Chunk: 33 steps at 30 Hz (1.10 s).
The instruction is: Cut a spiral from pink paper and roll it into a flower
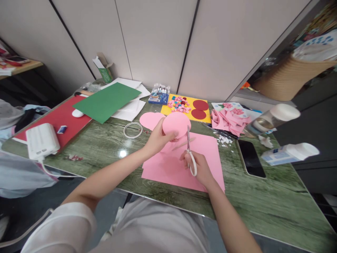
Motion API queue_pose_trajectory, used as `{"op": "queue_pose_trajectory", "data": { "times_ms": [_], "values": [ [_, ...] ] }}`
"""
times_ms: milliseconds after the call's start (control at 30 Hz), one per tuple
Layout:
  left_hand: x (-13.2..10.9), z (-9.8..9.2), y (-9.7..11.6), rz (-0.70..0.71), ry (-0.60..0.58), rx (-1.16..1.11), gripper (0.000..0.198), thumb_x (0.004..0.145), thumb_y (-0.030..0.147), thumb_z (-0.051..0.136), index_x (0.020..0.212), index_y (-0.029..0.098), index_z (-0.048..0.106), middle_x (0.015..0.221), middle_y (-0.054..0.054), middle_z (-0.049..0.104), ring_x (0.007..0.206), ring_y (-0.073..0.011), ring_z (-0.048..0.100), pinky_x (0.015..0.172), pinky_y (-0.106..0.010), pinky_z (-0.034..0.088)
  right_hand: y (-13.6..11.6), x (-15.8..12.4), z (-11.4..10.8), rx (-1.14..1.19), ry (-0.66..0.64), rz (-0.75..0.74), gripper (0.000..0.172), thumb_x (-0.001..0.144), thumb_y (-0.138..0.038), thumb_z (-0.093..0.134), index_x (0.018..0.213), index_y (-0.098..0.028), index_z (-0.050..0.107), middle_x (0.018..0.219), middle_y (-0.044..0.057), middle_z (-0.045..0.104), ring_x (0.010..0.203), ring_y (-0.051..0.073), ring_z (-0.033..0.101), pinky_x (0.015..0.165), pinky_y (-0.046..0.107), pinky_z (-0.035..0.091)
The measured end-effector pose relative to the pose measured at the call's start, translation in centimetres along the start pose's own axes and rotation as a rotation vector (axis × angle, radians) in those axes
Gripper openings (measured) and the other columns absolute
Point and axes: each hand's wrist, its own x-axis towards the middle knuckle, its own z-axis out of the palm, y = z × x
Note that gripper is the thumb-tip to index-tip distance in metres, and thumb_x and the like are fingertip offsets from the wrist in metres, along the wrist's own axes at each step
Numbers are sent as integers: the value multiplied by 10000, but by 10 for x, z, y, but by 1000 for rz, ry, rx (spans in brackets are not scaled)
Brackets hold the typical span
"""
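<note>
My left hand [161, 138] pinches a round pink paper disc [176, 123] by its lower left edge, raised above the table. White-handled scissors [193, 165] are in my right hand [198, 167], fingers through the loops. Their blades point away from me and meet the disc's right edge. Beneath both hands lie sheets of pink paper [168, 168], stacked slightly askew. Behind my left hand, more pink paper circles [149, 120] rest on the table, partly overlapping. A thin strip of paper [184, 143] shows below the disc.
Beyond the hands, a yellow sheet [206, 118] bears two dark red circles and small pompoms [179, 104]. Pink scraps [229, 121], a phone [251, 158] and bottles [289, 154] are at right. Left are a white ring [133, 130], green sheet [107, 102] and power bank [42, 141].
</note>
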Motion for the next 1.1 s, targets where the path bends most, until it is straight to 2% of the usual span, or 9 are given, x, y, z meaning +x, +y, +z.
{"op": "queue_pose_trajectory", "data": {
  "times_ms": [100,267,367,567,800,1100],
  "values": [
    [-4,2,2,-15,-11,33,447,718,291,607,1110,175,424,1118,-84,488,964,-204,524,638,-281,540,2,0,0,5,-3,-7,379,876,-460,421,713,-156,578,561,-13,502,544,116,479,548,242,365],
    [-4,0,0,37,-12,188,379,729,241,596,1073,151,467,1091,-73,521,1017,-216,522,823,-363,513,5,0,0,22,-6,-9,397,873,-491,411,766,-154,594,575,-8,510,547,119,486,530,238,363],
    [-4,0,-1,54,-24,205,388,732,234,593,1089,153,467,1126,-71,525,1060,-222,514,875,-374,488,6,0,1,35,-1,-12,404,873,-499,405,782,-155,595,577,-9,506,546,119,484,526,236,365],
    [-4,1,-1,49,-28,204,412,729,207,582,1118,149,458,1114,-70,532,1041,-215,528,828,-341,501,6,-1,2,40,-5,-8,401,877,-492,401,782,-154,594,575,-9,505,545,118,483,529,237,367],
    [-1,-3,-1,79,-21,228,403,706,199,590,1090,144,481,1120,-69,547,1056,-222,521,885,-375,469,4,0,1,18,-18,2,406,881,-488,395,770,-153,595,573,-7,514,543,117,487,524,236,362],
    [2,-8,3,71,-26,268,457,678,195,603,1116,147,483,1106,-77,574,1024,-227,547,842,-368,487,2,0,1,42,-35,7,403,880,-486,401,755,-150,587,565,-11,504,543,117,480,536,241,366]
  ]
}}
